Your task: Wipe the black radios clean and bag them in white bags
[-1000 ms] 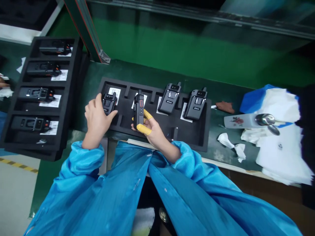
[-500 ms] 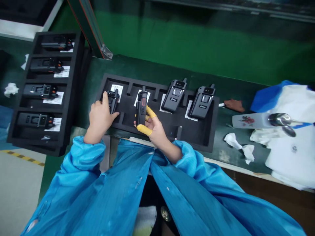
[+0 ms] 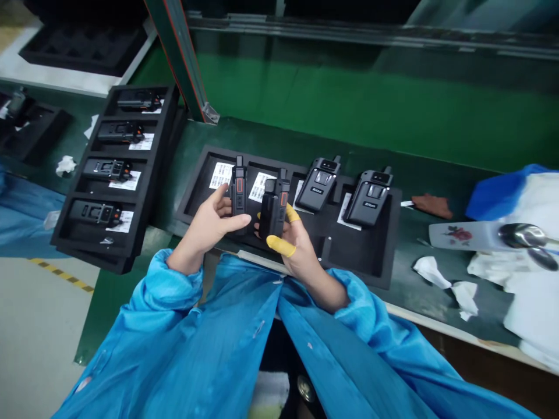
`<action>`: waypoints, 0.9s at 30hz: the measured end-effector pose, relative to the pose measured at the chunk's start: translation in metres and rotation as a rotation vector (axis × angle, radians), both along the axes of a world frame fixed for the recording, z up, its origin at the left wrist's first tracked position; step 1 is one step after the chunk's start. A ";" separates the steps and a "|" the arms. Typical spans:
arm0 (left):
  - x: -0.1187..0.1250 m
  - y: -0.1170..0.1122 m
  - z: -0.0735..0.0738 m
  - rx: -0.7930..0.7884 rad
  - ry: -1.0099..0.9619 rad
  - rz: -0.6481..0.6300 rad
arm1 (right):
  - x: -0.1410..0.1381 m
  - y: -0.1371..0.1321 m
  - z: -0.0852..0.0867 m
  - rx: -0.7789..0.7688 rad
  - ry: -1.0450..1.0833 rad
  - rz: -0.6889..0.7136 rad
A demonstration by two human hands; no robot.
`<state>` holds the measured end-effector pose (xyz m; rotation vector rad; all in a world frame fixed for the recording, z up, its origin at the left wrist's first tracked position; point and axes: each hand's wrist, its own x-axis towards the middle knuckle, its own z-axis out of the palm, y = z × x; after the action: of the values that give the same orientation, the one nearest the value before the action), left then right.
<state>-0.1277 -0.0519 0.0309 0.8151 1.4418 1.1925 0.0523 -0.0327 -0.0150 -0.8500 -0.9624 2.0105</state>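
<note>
Green bench; stacked trays at 9 o'clock, black tray mid-frame. Left hand, 9 o'clock, grasps radio at 10; right hand, 5 o'clock, grasps second radio centre, apparently raised off tray. Two Riton units rest on tray, 2 and 3 o'clock. Yellow finger covers, right hand.

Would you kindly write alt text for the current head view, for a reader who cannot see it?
A person's left hand holds a black handheld radio and the right hand, with yellow finger covers, a second radio, over a black tray. Two similar radios rest at its right; to the left, another tray holds four more.
</note>
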 end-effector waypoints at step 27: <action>0.029 -0.006 -0.019 0.133 0.191 0.126 | 0.031 0.003 0.004 0.085 -0.054 -0.255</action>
<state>-0.0991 -0.0583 0.0119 0.9628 1.6006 1.3464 0.0833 -0.0298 -0.0108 -0.9344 -0.9133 1.7267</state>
